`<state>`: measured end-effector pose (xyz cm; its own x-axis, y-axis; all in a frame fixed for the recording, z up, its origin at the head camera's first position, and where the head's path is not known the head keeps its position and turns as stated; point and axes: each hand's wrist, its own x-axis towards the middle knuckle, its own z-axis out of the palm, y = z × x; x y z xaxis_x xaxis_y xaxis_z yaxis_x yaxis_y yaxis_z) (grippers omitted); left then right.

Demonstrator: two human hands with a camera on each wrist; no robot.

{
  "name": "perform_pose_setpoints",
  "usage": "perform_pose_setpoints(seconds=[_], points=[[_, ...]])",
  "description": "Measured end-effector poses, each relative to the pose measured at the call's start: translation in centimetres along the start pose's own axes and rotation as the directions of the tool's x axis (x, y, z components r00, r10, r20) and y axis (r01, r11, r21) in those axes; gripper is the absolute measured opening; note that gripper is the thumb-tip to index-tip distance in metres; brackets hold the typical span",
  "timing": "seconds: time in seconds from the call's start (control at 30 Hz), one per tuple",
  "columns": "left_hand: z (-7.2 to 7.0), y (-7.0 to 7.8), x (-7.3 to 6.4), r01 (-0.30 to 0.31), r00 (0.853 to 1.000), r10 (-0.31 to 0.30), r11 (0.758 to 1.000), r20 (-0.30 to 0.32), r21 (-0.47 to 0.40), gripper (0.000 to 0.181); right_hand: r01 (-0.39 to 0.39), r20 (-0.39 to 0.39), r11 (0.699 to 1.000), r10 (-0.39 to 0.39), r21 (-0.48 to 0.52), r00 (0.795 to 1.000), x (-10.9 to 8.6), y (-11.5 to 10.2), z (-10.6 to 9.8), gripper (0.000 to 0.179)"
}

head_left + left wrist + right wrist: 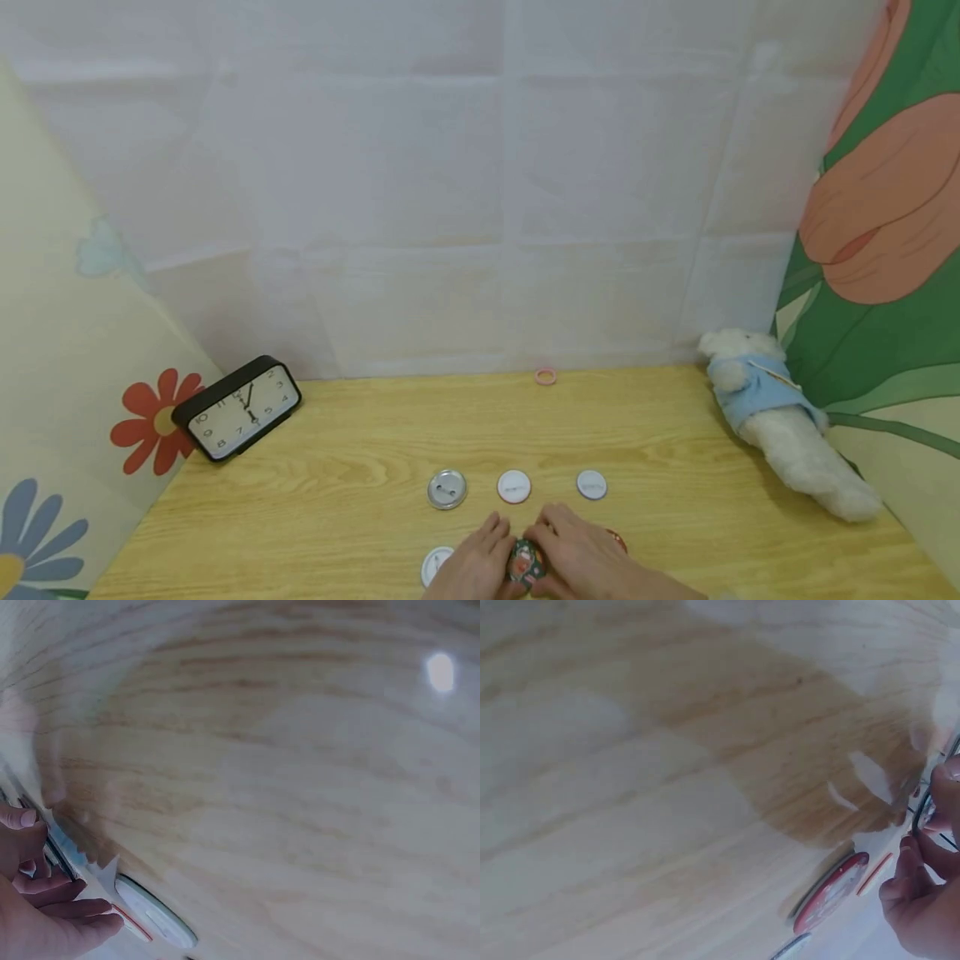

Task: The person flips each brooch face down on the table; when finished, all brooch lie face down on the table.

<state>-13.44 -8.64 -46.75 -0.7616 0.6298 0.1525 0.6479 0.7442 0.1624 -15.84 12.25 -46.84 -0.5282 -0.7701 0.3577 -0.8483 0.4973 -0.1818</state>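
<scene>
A round button badge (525,563) with a dark green, patterned front is held between both hands at the bottom of the head view. My left hand (477,560) pinches its left edge, while my right hand (576,552) grips the right side. From the right wrist, the badge's dark rim (921,813) shows between thumb and fingers. A white-backed badge (433,565) lies partly covered beside the left hand. Behind the right hand peeks a red badge (618,540). Ahead lie a silver-backed badge (447,489), a red-rimmed white one (513,487) and a blue-rimmed white one (592,484).
On the wood-grain table (360,517), a black alarm clock (243,408) stands at the left. A white plush toy (780,417) in a blue top leans at the right. Near the back edge lies a small pink ring (545,377), in front of a white cloth backdrop (420,200).
</scene>
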Motion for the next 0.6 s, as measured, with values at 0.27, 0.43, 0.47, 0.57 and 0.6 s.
perform_pose_setpoints(seconds=[0.27,0.43,0.47,0.57,0.6], points=[[-1.2,0.1,0.3,-0.010,0.994,0.010,1.000,-0.109,-0.005,0.049,0.029,-0.025,0.986,-0.033,-0.163,0.999,0.5,0.0,-0.4,0.048],[-2.2,0.1,0.8,-0.014,0.975,-0.006,0.996,-0.224,-0.090,0.043,0.037,-0.161,0.992,-0.057,-0.124,0.985,1.0,0.3,-1.0,0.046],[-2.5,0.1,0.9,-0.012,0.974,-0.016,0.992,-0.226,-0.124,0.043,0.038,-0.181,0.993,-0.059,-0.114,0.982,1.1,0.3,-1.2,0.045],[-3.5,0.0,1.1,-0.002,0.977,-0.040,0.981,-0.209,-0.194,0.044,0.039,-0.216,0.994,-0.061,-0.104,0.975,1.5,0.5,-1.9,0.043],[-3.9,0.1,1.1,0.004,0.978,-0.047,0.978,-0.203,-0.208,0.044,0.038,-0.224,0.993,-0.063,-0.113,0.973,1.7,0.5,-2.2,0.043]])
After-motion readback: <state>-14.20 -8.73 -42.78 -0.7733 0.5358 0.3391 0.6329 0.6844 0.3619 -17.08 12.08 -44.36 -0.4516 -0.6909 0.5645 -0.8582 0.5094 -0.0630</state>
